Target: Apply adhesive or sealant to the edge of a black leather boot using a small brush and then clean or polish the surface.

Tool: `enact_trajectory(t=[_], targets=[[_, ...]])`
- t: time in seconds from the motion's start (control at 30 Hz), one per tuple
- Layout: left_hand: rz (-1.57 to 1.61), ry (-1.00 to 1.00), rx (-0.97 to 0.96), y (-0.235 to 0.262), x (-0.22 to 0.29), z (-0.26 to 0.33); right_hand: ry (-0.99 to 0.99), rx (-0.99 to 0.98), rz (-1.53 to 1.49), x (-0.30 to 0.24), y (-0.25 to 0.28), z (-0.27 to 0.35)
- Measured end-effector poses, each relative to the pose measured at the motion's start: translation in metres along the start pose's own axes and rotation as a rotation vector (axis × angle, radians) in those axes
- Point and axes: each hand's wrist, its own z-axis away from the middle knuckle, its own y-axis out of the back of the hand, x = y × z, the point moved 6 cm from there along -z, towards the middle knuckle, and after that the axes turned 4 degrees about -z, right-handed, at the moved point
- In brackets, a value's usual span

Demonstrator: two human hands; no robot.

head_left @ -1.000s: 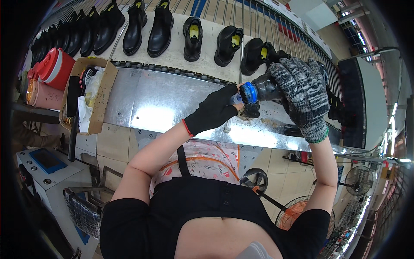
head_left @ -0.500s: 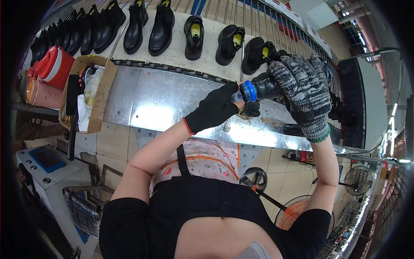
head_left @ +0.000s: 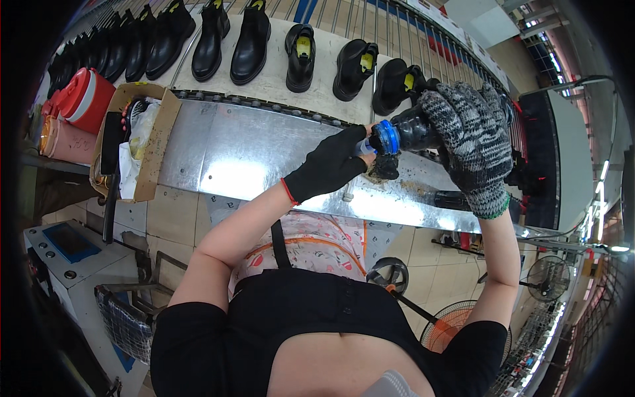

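My left hand (head_left: 327,167), in a black glove with bare fingertips, is closed on a small clear plastic container with a bright blue ring (head_left: 390,137) and black smears. My right hand (head_left: 469,142), in a grey-and-black knitted glove, is wrapped around a dark, glossy bottle-like piece (head_left: 417,131). The narrow end of that piece meets the blue ring; whether it sits inside the ring I cannot tell. Just below lies a black, crusted lump (head_left: 382,167) on the metal bench (head_left: 231,149). My right fingertips are mostly hidden.
Black shoes and boots (head_left: 251,46) stand along a pale conveyor (head_left: 281,92) behind the bench. A cardboard box (head_left: 155,142) with odds and ends and a red jug (head_left: 86,96) are on the left. A dark cylinder (head_left: 450,199) lies near the bench's front edge, with a grey machine (head_left: 562,152) at right.
Both hands and the pieces they hold have shifted slightly to the right. The shoes on the conveyor have also crept a little to the right.
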Motion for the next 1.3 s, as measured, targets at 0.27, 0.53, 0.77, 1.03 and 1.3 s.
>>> enact_trajectory(t=[0.27, 0.53, 0.77, 1.03, 1.3], targets=[[0.044, -0.001, 0.032, 0.003, 0.007, 0.001, -0.018, 0.023, -0.04, 0.0, 0.003, -0.001], [0.032, -0.14, 0.076, 0.004, 0.009, 0.001, -0.07, 0.005, -0.216, 0.002, -0.002, 0.002], [0.071, -0.146, 0.099, 0.005, 0.014, 0.003, -0.133, 0.003, -0.388, 0.004, -0.011, 0.007], [0.064, -0.189, 0.135, 0.005, 0.012, 0.002, -0.143, -0.031, -0.404, -0.001, -0.012, 0.009], [0.091, -0.172, 0.096, 0.005, 0.015, 0.001, -0.136, -0.049, -0.37, 0.0, -0.013, 0.007]])
